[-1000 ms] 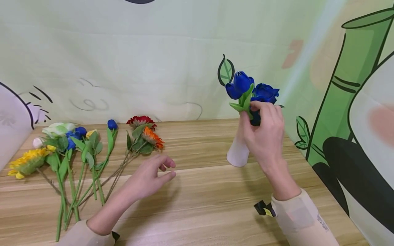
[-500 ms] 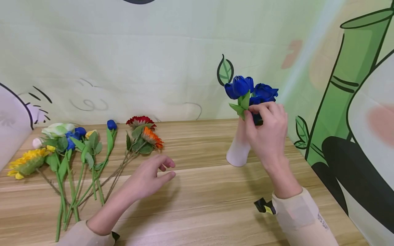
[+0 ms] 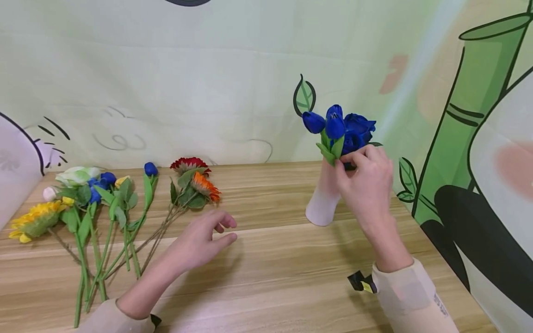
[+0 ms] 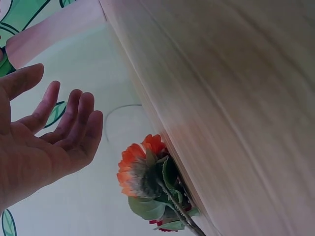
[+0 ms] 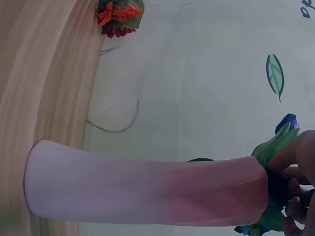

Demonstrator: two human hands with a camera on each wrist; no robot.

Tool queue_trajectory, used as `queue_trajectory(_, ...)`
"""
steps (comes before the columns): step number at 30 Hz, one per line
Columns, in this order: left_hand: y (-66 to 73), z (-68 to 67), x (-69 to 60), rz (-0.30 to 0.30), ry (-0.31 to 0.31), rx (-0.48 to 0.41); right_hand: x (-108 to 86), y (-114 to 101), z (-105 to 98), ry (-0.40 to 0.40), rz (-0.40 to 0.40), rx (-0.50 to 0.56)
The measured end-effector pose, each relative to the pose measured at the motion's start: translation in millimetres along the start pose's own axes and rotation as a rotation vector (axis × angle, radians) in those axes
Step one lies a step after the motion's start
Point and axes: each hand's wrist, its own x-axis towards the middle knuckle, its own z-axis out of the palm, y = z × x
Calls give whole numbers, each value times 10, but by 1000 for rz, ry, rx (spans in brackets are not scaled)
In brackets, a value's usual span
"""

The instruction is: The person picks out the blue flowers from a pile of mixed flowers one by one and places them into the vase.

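The blue tulips (image 3: 335, 127) sit lower over the vase (image 3: 322, 203) than a second ago, their blooms fanned wider. They point up, long axis near upright, at the vase's mouth. The right hand (image 3: 368, 175) pinches them low, by the leaves (image 3: 326, 153). The left hand (image 3: 208, 238), relaxed and holding nothing, hovers above the bench (image 3: 270, 286).

No readable text; the right sleeve (image 3: 404, 286) print (image 3: 440, 305) is illegible.
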Motion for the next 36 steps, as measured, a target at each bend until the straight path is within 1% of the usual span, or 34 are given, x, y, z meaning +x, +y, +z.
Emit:
queue_trajectory(4,-3,-1,-9,6,1,0,-32,15,1,-20,4,-23)
queue_trajectory(7,-10,-4,-17,19,4,1,-41,18,5,-31,-8,-39)
queue_trajectory(11,-19,-3,-16,18,7,8,-27,16,17,-46,-20,-55)
queue_trajectory(18,-22,-3,-10,18,6,8,-10,5,17,-27,36,-14)
queue_trajectory(24,-19,-6,-4,19,2,6,18,-10,16,-16,38,-11)
queue_trajectory(31,-24,-10,-2,18,-2,-6,10,11,15,-52,23,-55)
queue_trajectory(36,-35,-7,-4,24,-2,-4,-32,28,-9,-78,20,-61)
